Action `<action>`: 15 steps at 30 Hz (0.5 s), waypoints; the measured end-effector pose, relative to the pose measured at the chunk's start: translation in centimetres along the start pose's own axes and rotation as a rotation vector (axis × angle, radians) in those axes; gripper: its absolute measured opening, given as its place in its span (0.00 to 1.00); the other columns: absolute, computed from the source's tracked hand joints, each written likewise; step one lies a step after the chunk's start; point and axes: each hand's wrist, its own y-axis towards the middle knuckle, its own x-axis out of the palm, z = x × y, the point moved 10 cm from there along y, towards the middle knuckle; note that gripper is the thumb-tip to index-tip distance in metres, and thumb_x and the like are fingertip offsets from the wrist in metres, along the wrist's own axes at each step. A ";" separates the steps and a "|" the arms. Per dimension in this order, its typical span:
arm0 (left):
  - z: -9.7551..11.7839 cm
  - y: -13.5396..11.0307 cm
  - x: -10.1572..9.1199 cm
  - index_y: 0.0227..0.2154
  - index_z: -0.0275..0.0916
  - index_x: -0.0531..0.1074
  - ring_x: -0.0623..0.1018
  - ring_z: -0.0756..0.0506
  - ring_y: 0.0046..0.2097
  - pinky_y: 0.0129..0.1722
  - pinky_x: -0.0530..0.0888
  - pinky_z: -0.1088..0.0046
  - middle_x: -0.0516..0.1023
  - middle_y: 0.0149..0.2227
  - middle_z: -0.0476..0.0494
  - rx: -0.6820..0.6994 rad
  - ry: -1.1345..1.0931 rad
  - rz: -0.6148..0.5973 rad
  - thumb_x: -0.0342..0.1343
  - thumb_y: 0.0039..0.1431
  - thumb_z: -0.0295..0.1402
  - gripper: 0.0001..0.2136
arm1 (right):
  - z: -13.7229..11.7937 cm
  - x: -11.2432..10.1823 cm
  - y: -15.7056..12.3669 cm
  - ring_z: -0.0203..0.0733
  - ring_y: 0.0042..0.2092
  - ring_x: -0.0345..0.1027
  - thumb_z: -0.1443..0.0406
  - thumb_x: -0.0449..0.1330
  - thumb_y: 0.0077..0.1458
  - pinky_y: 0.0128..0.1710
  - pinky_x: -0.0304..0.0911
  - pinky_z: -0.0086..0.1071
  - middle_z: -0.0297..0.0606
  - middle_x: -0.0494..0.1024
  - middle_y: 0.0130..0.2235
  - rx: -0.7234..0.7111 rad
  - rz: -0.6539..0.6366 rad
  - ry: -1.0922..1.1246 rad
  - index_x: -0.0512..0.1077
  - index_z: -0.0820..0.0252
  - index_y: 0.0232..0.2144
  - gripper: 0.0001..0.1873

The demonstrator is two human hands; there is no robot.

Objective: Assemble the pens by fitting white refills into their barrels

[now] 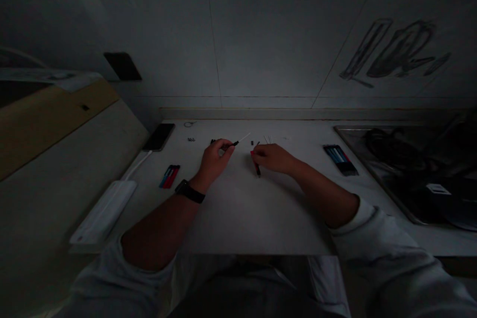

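Note:
My left hand (219, 153) is closed on a black pen part (235, 143), with a thin white refill (244, 136) pointing up and right from its tip. My right hand (274, 157) pinches a red pen barrel (255, 161) whose dark lower end points down at the table. Between the hands, a small black piece (252, 142) lies on the white tabletop (253, 218). Several thin white refills (268, 139) lie just beyond my right hand. Tiny dark parts (191, 139) sit left of my left hand. Dim light hides finer detail.
Red and blue pens (170, 177) lie at left, near a phone (159, 137) and a white power strip (104, 211). A pack of pens (340, 160) is at right, beside a metal tray (376, 179) holding dark items. A wall (268, 49) closes off the back.

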 end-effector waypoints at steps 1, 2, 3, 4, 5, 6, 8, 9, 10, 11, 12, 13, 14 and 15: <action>0.0 0.0 -0.1 0.40 0.41 0.77 0.80 0.45 0.43 0.48 0.75 0.65 0.82 0.40 0.45 0.004 0.000 0.005 0.61 0.66 0.34 0.04 | 0.3 -0.4 0.3 0.44 0.36 0.71 0.57 0.56 0.61 0.38 0.62 0.36 0.40 0.78 0.33 -0.021 0.056 0.143 0.73 0.57 0.29 0.13; 0.0 0.0 -0.1 0.40 0.41 0.77 0.79 0.45 0.42 0.47 0.75 0.65 0.82 0.40 0.45 0.005 -0.001 0.009 0.61 0.66 0.34 0.04 | 0.6 -0.7 0.5 0.43 0.36 0.71 0.57 0.55 0.61 0.38 0.63 0.35 0.39 0.77 0.32 -0.039 0.100 0.301 0.72 0.57 0.29 0.13; 0.0 0.0 -0.1 0.40 0.41 0.77 0.79 0.45 0.42 0.47 0.75 0.65 0.82 0.40 0.45 0.004 -0.003 0.011 0.61 0.66 0.34 0.04 | 1.1 -0.6 0.7 0.43 0.36 0.71 0.57 0.54 0.60 0.39 0.64 0.35 0.37 0.76 0.32 -0.053 0.131 0.459 0.71 0.56 0.30 0.12; -0.1 0.0 -0.1 0.40 0.41 0.77 0.79 0.45 0.42 0.47 0.76 0.66 0.82 0.40 0.45 0.001 -0.004 0.012 0.61 0.65 0.34 0.04 | 1.6 -0.5 0.8 0.42 0.36 0.71 0.57 0.54 0.60 0.39 0.66 0.36 0.36 0.76 0.32 -0.063 0.163 0.596 0.71 0.56 0.31 0.11; -0.1 0.0 -0.1 0.40 0.41 0.77 0.79 0.45 0.42 0.47 0.76 0.66 0.82 0.40 0.45 0.001 -0.006 0.010 0.61 0.65 0.34 0.04 | 2.1 -0.4 0.8 0.42 0.36 0.71 0.57 0.54 0.59 0.40 0.67 0.36 0.36 0.76 0.32 -0.073 0.198 0.694 0.70 0.56 0.32 0.10; -0.2 0.0 -0.1 0.41 0.41 0.77 0.79 0.45 0.42 0.47 0.76 0.66 0.82 0.40 0.45 0.003 -0.008 0.009 0.61 0.65 0.34 0.04 | 2.5 -0.4 0.8 0.42 0.37 0.71 0.57 0.55 0.59 0.42 0.68 0.37 0.35 0.75 0.33 -0.082 0.240 0.753 0.70 0.56 0.33 0.10; -0.1 -0.1 -0.1 0.41 0.41 0.77 0.79 0.45 0.42 0.47 0.76 0.66 0.82 0.40 0.45 0.016 -0.015 0.006 0.62 0.65 0.33 0.04 | 3.2 -0.6 0.4 0.41 0.38 0.71 0.57 0.56 0.60 0.44 0.68 0.37 0.35 0.75 0.34 -0.105 0.331 0.765 0.70 0.55 0.34 0.09; -0.1 -0.1 -0.1 0.41 0.41 0.77 0.79 0.45 0.42 0.48 0.76 0.66 0.82 0.40 0.46 0.024 -0.018 0.007 0.62 0.65 0.33 0.05 | 3.3 -0.8 0.1 0.41 0.39 0.71 0.57 0.56 0.60 0.44 0.68 0.37 0.35 0.75 0.35 -0.112 0.369 0.729 0.70 0.55 0.35 0.09; 0.0 -0.1 -0.1 0.41 0.41 0.77 0.79 0.45 0.42 0.48 0.75 0.66 0.82 0.40 0.46 0.032 -0.018 0.007 0.62 0.65 0.33 0.05 | 3.4 -1.0 -0.1 0.41 0.39 0.71 0.57 0.56 0.61 0.44 0.67 0.36 0.36 0.76 0.35 -0.119 0.405 0.670 0.70 0.55 0.36 0.09; 0.1 -0.1 -0.2 0.41 0.41 0.77 0.79 0.45 0.43 0.48 0.75 0.66 0.82 0.41 0.45 0.039 -0.015 0.008 0.62 0.65 0.34 0.05 | 3.4 -1.3 -0.4 0.42 0.40 0.71 0.57 0.56 0.61 0.43 0.67 0.36 0.37 0.76 0.37 -0.125 0.442 0.594 0.71 0.55 0.38 0.09; 0.2 -0.1 -0.2 0.41 0.41 0.77 0.79 0.45 0.43 0.48 0.75 0.66 0.82 0.41 0.45 0.045 -0.008 0.007 0.62 0.65 0.34 0.05 | 3.3 -1.7 -0.7 0.42 0.41 0.71 0.58 0.56 0.61 0.42 0.67 0.36 0.38 0.77 0.38 -0.129 0.480 0.510 0.72 0.55 0.39 0.09; 0.4 -0.1 -0.3 0.41 0.41 0.77 0.79 0.45 0.43 0.49 0.75 0.65 0.81 0.41 0.45 0.051 -0.001 0.007 0.62 0.65 0.34 0.05 | 3.1 -2.1 -0.9 0.43 0.41 0.71 0.59 0.57 0.62 0.42 0.66 0.36 0.39 0.77 0.40 -0.135 0.513 0.424 0.73 0.56 0.41 0.09; 0.5 -0.1 -0.3 0.41 0.41 0.77 0.79 0.45 0.43 0.49 0.75 0.65 0.81 0.41 0.45 0.056 0.007 0.006 0.62 0.65 0.34 0.05 | 3.0 -2.4 -1.1 0.43 0.42 0.71 0.60 0.57 0.62 0.42 0.66 0.36 0.41 0.76 0.41 -0.143 0.540 0.347 0.74 0.56 0.42 0.10; 0.6 -0.1 -0.4 0.41 0.41 0.77 0.79 0.45 0.43 0.49 0.75 0.65 0.81 0.41 0.45 0.060 0.014 0.004 0.62 0.65 0.34 0.05 | 2.8 -2.6 -1.3 0.43 0.42 0.70 0.61 0.57 0.62 0.43 0.66 0.36 0.42 0.76 0.42 -0.151 0.560 0.285 0.75 0.56 0.43 0.10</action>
